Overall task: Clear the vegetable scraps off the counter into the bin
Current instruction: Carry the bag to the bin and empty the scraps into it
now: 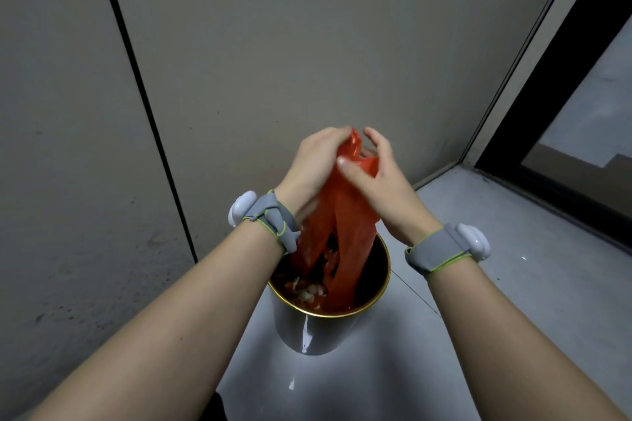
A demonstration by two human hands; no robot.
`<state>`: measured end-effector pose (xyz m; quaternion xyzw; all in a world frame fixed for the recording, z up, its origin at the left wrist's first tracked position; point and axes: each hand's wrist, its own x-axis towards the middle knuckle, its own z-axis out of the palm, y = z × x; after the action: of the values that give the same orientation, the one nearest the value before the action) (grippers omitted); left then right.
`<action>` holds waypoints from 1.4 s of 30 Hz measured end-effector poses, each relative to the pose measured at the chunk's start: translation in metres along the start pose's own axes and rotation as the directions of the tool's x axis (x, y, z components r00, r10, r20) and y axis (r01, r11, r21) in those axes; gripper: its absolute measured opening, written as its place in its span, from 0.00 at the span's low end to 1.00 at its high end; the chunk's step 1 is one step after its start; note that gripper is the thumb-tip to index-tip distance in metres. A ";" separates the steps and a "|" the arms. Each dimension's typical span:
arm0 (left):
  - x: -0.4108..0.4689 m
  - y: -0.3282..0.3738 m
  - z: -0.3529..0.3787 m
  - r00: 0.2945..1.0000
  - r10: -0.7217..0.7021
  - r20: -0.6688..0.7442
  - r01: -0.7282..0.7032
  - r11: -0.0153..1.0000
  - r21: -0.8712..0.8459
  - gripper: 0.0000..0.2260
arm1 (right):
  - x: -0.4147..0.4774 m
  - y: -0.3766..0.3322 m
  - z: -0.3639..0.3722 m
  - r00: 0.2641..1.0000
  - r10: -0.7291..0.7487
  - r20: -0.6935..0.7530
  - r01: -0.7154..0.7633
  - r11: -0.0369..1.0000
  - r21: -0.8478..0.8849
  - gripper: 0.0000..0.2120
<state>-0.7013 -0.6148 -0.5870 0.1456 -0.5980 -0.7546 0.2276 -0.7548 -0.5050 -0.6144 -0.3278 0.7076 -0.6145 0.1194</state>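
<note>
Scraps (309,290) blurry, half hidden by bag (342,215) hanging into bin (314,328); my left hand (316,164) and right hand (379,188) clamp the bag's top, bin at 6 o'clock below my fingers.

A grey wall (307,27) fills the far side, split on the left by a thin dark vertical seam (143,106), with scuffs and specks low on the left panel. A pale grey floor (530,267) lies below, crossed by a fine joint line (415,294). On the right stands a black frame (564,85) holding a glass pane (595,113), edged by a pale trim strip (533,41).
</note>
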 end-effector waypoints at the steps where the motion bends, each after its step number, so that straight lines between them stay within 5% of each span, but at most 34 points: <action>1: -0.003 0.004 0.004 0.997 -0.049 0.061 0.056 0.993 -0.104 0.12 | 0.000 0.003 0.001 0.996 -0.061 0.061 0.062 0.998 -0.013 0.32; 3: -0.001 0.004 0.009 0.995 -0.052 0.082 0.065 0.986 -0.154 0.14 | 0.003 0.007 -0.001 0.989 -0.136 0.063 0.140 0.988 -0.064 0.28; 6: 0.001 -0.016 0.004 0.974 0.201 0.099 -0.220 0.947 0.236 0.29 | 0.007 0.010 -0.004 0.982 -0.153 -0.114 0.138 0.982 -0.130 0.18; 9: -0.006 -0.039 -0.003 0.881 0.431 0.197 -0.465 0.709 0.530 0.33 | 0.007 0.020 -0.006 0.982 -0.131 -0.133 0.122 0.990 -0.073 0.15; 11: -0.008 -0.047 -0.014 0.816 0.521 0.253 -0.545 0.544 0.638 0.32 | 0.005 0.032 -0.007 0.987 -0.147 -0.063 0.131 0.968 -0.214 0.15; 13: -0.007 -0.055 -0.025 0.801 0.465 0.376 -0.564 0.377 0.735 0.34 | 0.000 0.050 -0.007 0.984 -0.161 0.081 0.180 0.893 -0.413 0.17; 16: -0.004 -0.076 -0.041 0.880 0.141 0.454 -0.472 0.138 0.871 0.37 | -0.008 0.073 -0.011 0.964 0.055 0.259 0.111 0.804 -0.584 0.26; 21: 0.001 -0.110 -0.065 0.924 -0.201 0.325 -0.362 -0.185 0.914 0.33 | -0.016 0.100 -0.022 0.938 0.283 0.202 0.074 0.405 -0.911 0.33; 26: 0.005 -0.144 -0.071 0.916 -0.355 0.190 -0.282 -0.229 0.932 0.38 | -0.013 0.123 -0.018 0.917 0.381 0.117 0.030 0.228 -0.973 0.36; 35: 0.010 -0.179 -0.081 0.942 -0.277 0.190 -0.261 -0.250 0.932 0.39 | -0.014 0.164 -0.004 0.930 0.351 0.110 0.011 0.273 -0.962 0.44; 42: -0.005 -0.169 -0.070 0.947 -0.263 0.186 -0.246 -0.220 0.944 0.40 | -0.028 0.153 -0.003 0.928 0.363 0.082 -0.038 0.312 -0.949 0.39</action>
<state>-0.6913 -0.6401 -0.7683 0.1467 -0.9859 -0.0133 -0.0792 -0.7838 -0.4814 -0.7654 -0.3280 0.9405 -0.0233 0.0850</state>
